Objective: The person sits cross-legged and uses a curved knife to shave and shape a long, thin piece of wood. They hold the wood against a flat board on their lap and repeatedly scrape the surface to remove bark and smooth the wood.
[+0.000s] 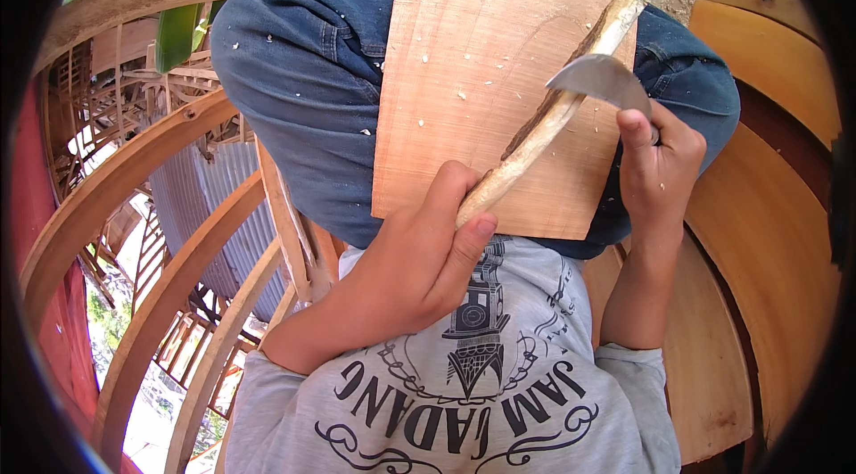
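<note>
My left hand [428, 247] is closed round the near end of a long, slightly crooked stick [528, 153]. Pale stripped wood shows along most of it, with dark bark left on one side. The stick slants up to the far right across a flat wooden board [446, 55] that lies over my lap. My right hand [660, 157] grips a curved knife [606, 80], its handle mostly hidden in the fist. The sickle-like blade lies across the stick around its middle, its tip pointing left.
Small wood shavings [462, 96] are scattered over the board. Curved wooden ribs [134, 162] rise at my left, with corrugated metal sheets [236, 206] beyond them. Broad curved planks [758, 269] line the right side. My legs in jeans [303, 90] are bent beneath the board.
</note>
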A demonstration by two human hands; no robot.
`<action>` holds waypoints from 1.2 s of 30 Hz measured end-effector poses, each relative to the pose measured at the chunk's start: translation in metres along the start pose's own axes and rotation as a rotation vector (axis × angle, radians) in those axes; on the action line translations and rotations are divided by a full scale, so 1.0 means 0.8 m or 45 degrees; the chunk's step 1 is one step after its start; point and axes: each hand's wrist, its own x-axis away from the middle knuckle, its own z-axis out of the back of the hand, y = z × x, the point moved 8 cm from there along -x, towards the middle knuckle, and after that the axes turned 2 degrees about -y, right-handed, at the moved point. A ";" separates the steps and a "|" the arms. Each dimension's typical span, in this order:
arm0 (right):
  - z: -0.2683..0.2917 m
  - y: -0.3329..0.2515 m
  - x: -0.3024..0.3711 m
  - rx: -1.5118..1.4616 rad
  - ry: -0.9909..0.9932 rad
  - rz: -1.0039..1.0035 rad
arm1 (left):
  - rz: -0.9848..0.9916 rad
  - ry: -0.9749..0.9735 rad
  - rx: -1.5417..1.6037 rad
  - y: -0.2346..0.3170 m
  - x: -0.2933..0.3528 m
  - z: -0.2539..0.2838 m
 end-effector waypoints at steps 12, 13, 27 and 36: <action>0.009 -0.069 0.003 0.156 -0.095 0.416 | -0.145 0.036 -0.240 0.002 0.002 0.011; 0.015 -0.057 -0.004 0.080 -0.073 0.294 | -0.168 0.052 -0.273 0.001 0.005 0.013; 0.010 -0.046 0.012 -0.008 -0.108 0.353 | -0.224 0.075 -0.415 0.015 0.002 0.023; -0.007 -0.063 0.024 -0.048 -0.340 0.550 | -0.265 0.060 -0.488 0.015 0.006 0.032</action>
